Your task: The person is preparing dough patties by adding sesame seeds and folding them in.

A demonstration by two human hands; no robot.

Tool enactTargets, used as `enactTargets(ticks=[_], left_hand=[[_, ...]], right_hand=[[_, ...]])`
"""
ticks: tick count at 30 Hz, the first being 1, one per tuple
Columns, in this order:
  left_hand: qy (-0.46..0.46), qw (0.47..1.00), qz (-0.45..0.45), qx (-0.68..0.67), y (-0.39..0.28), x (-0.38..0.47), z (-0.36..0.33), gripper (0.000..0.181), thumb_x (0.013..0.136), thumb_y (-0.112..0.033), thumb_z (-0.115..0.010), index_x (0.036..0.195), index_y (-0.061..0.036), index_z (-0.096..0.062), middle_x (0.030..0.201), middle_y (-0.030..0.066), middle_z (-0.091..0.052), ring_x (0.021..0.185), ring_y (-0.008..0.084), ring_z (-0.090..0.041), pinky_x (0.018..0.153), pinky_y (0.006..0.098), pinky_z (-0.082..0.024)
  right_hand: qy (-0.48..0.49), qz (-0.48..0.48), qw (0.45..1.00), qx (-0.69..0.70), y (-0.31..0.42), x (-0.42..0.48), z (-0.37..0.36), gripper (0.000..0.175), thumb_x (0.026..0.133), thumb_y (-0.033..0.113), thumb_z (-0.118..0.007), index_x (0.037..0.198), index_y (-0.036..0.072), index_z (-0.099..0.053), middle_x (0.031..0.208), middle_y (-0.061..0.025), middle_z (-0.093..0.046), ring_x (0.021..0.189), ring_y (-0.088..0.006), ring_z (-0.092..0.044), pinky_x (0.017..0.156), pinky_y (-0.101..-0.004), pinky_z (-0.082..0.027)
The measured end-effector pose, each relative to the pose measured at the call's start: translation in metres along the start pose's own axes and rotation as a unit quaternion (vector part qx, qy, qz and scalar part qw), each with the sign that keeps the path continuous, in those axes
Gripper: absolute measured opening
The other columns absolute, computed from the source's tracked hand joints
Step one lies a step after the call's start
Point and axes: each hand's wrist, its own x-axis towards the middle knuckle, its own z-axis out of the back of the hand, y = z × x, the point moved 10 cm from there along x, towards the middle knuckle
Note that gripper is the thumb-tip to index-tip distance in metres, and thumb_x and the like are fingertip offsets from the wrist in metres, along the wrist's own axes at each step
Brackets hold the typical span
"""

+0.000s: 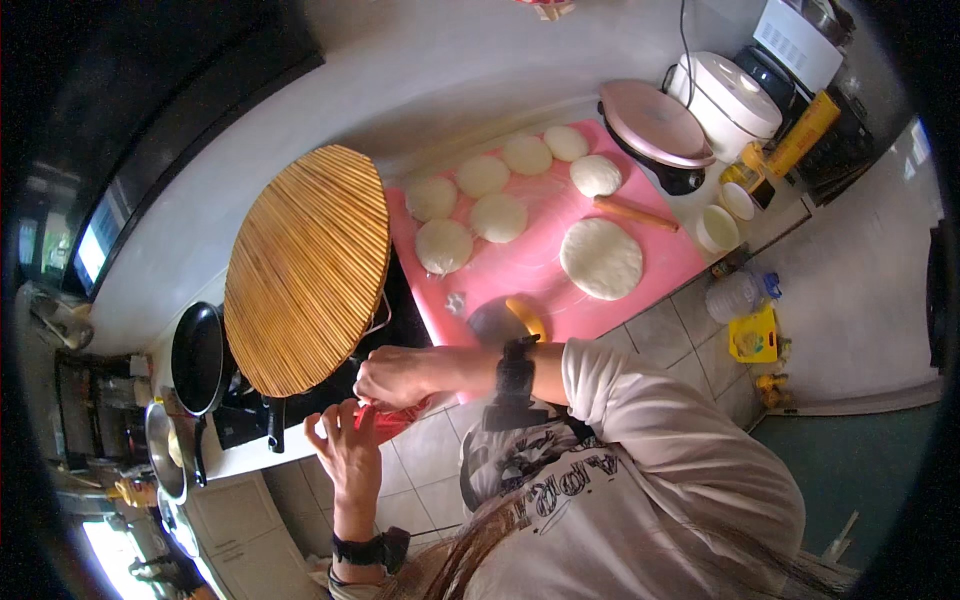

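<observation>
A crumpled red plastic bag [394, 424] hangs by the counter's front edge, with my left hand [349, 450] and my right hand [397, 377] gripping its top. The fingers partly hide it, and its contents cannot be made out. Just beyond my hands, a round woven-stick lid [311, 270] covers a pan on the black stove. To the right, a pink mat [525, 277] bears several white dough balls [499, 217] and a larger flattened dough round [601, 259]. A wooden rolling pin [636, 213] lies between that round and one ball.
A black frying pan [198, 358] stands left of the lid, beside a metal pan [166, 450]. A yellow-handled tool [527, 319] lies at the mat's front edge. Behind the mat's right end are a pink electric griddle [656, 124], a white rice cooker [727, 97] and small bowls [718, 229].
</observation>
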Motion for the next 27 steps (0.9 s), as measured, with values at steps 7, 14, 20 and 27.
enactTargets(ticks=[7, 14, 20, 27], left_hand=[[-0.002, 0.997, 0.028, -0.069, 0.01, -0.002, 0.0, 0.016, 0.071, -0.009, -0.057, 0.082, -0.0177, -0.066, 0.086, -0.002, -0.055, 0.09, 0.0155, -0.05, 0.088, 0.0399, -0.028], [0.003, 0.993, 0.068, -0.093, 0.022, -0.011, 0.004, 0.014, 0.072, -0.009, -0.057, 0.083, -0.0151, -0.064, 0.089, -0.0008, -0.053, 0.088, 0.0162, -0.05, 0.088, 0.0399, -0.027], [-0.117, 0.961, 0.172, -0.18, 0.037, -0.054, 0.011, 0.021, 0.074, -0.009, -0.063, 0.095, -0.0089, -0.059, 0.096, 0.0045, -0.051, 0.088, 0.02, -0.049, 0.086, 0.0379, -0.03], [-0.141, 0.01, 0.484, -0.864, -0.01, -0.208, -0.182, 0.052, 0.08, -0.05, -0.054, 0.101, -0.0023, -0.053, 0.108, 0.0149, -0.052, 0.096, 0.027, -0.051, 0.085, 0.0374, -0.039]], right_hand=[[0.054, -0.005, 0.997, 0.053, -0.002, 0.003, -0.009, 0.029, 0.07, 0.026, -0.063, 0.082, -0.001, -0.062, 0.077, -0.0168, -0.063, 0.073, -0.032, -0.063, 0.063, -0.0376, -0.05], [0.033, 0.003, 0.999, -0.005, 0.015, 0.013, 0.001, 0.017, 0.064, 0.015, -0.059, 0.069, -0.001, -0.062, 0.07, -0.0179, -0.062, 0.066, -0.0335, -0.062, 0.06, -0.0399, -0.05], [-0.04, 0.032, 0.998, 0.018, 0.028, 0.009, 0.003, 0.018, 0.068, 0.02, -0.06, 0.07, 0.002, -0.057, 0.069, -0.0149, -0.059, 0.066, -0.0312, -0.061, 0.061, -0.0395, -0.049], [-0.032, 0.076, 0.996, -0.014, 0.056, 0.006, 0.007, 0.014, 0.074, 0.015, -0.057, 0.079, 0.002, -0.057, 0.075, -0.0135, -0.059, 0.072, -0.0266, -0.061, 0.064, -0.0367, -0.051]])
